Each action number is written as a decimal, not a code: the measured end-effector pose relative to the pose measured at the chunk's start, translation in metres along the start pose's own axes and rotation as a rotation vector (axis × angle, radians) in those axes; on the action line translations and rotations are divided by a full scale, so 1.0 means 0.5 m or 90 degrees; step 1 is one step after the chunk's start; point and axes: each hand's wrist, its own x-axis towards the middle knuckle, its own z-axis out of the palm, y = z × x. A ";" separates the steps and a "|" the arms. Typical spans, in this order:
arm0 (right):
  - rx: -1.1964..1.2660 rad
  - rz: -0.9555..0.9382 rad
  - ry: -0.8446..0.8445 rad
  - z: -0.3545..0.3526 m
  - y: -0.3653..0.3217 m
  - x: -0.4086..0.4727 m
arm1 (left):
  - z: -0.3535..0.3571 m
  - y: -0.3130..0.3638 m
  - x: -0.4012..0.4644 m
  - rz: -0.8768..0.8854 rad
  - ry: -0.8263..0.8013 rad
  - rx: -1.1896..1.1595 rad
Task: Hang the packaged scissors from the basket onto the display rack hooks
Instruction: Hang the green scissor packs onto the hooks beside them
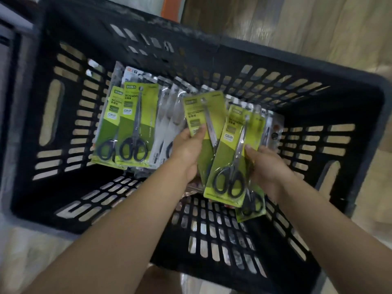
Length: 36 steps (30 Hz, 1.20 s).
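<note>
I look down into a black slatted basket [360, 98]. My left hand [187, 149] grips a green carded scissors pack [204, 115], thumb across its front. My right hand [265, 164] holds a fanned bunch of green scissors packs [231, 158], black handles at the bottom, with another pack [252, 206] behind it. Two more green packs [135, 124] lean against the basket's far left side. Grey and white packs [169, 117] stand between them and my hands. No display rack or hooks are in view.
The basket's near floor [212, 230] is bare slats. A pale wooden floor [318, 28] shows beyond the far rim. An orange object [169, 7] sits at the top edge, a grey surface [8, 60] at the left.
</note>
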 end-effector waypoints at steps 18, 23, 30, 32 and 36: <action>-0.162 -0.308 -0.099 0.202 -0.424 -0.686 | -0.194 0.426 -0.641 0.260 0.146 -0.051; -0.210 -0.451 -0.169 0.294 -0.570 -1.014 | -0.262 0.605 -0.986 0.420 0.237 -0.124; -0.241 -0.693 -0.293 0.387 -0.700 -1.503 | -0.371 0.744 -1.474 0.649 0.301 -0.222; -0.246 -0.744 -0.335 0.416 -0.707 -1.614 | -0.412 0.755 -1.591 0.700 0.338 -0.240; -0.266 -0.826 -0.430 0.474 -0.681 -1.789 | -0.499 0.738 -1.771 0.783 0.439 -0.265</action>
